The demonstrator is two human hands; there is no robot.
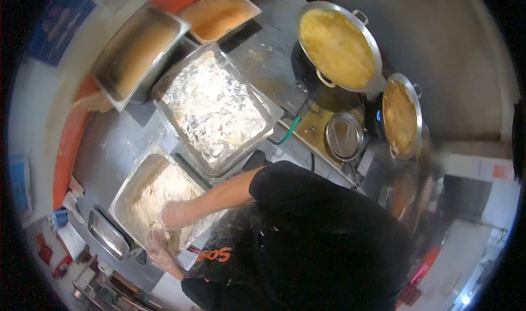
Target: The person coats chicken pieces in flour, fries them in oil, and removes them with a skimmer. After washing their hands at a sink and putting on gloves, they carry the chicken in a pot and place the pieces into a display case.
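Both hands are over a deep metal tray [123, 190] of pale flour [164, 186], low and left in the view. My right hand [175, 213], whitened with flour, reaches into the tray, its fingertips buried or blurred. Close beside it, at the tray's near corner, is my left hand [159, 245], also coated in flour. Its fingers are too smeared to make out, and whatever lies between the two hands is unclear. Just above stands a wider metal tray [268, 126] spread with clumpy flour [213, 105].
Two metal containers [118, 64] [219, 15] with brownish contents stand at the upper left. Two pans of bubbling oil [337, 48] [400, 116] are at the right, near a round strainer [344, 135] and green hose [289, 131]. A small empty tray [108, 234] lies lower left.
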